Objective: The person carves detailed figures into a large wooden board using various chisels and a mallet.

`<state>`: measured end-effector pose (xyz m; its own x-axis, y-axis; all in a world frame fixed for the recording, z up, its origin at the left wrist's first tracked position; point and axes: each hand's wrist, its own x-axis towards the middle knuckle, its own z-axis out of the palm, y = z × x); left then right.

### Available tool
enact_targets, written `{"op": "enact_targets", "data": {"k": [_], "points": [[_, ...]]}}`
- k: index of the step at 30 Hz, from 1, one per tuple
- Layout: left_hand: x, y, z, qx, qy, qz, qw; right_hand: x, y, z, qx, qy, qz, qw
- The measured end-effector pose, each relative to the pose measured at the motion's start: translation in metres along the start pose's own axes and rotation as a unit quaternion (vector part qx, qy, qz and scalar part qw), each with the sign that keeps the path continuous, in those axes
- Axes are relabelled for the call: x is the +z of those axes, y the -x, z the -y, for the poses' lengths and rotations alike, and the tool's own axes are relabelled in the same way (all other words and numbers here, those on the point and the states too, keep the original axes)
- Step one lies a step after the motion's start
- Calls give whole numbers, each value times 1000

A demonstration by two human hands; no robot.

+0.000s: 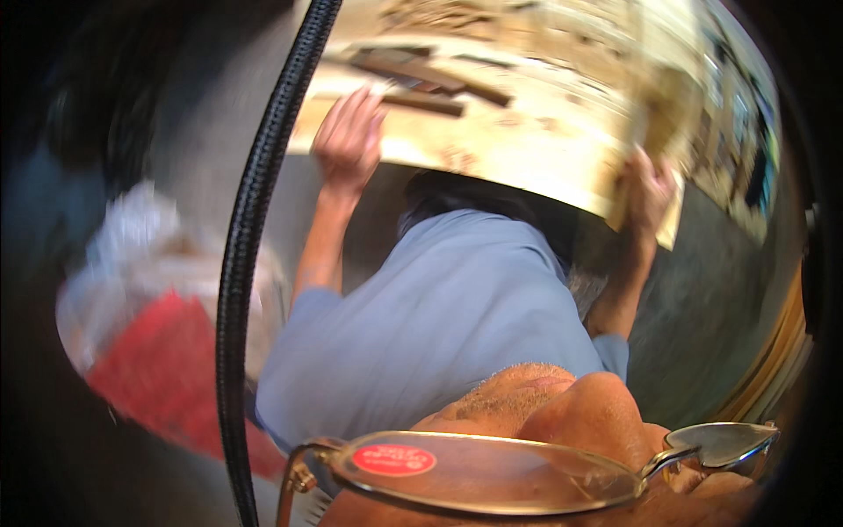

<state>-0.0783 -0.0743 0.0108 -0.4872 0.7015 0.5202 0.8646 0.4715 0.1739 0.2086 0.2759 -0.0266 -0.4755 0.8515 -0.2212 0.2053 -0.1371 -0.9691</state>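
My left hand (349, 140) rests at the near left edge of a pale wooden worktop (518, 154), fingers stretched forward. Its fingertips are close to several dark wooden strips (430, 77) lying in a loose heap; whether they touch one is blurred. On the right, my right hand (650, 195) is closed around the edge of a light-coloured wooden board (669, 220) at the worktop's corner. Motion blur hides exactly where this board and the worktop meet.
A black braided cable (263, 167) hangs across the left of the view. Low on the left lie a red bag or cloth (162, 364) and whitish plastic (132, 246). More wooden pieces (448, 16) lie at the worktop's far side. Blurred clutter (738, 132) stands beyond the right corner.
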Motion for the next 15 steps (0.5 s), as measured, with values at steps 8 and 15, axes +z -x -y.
{"op": "enact_targets", "data": {"k": [8, 15], "points": [[39, -129, -122, 323, 144, 69, 933, 21, -5, 24, -70, 128, -30, 989], [149, -148, -150, 419, 153, 81, 892, 35, -36, -36, -86, 143, -45, 985]]}}
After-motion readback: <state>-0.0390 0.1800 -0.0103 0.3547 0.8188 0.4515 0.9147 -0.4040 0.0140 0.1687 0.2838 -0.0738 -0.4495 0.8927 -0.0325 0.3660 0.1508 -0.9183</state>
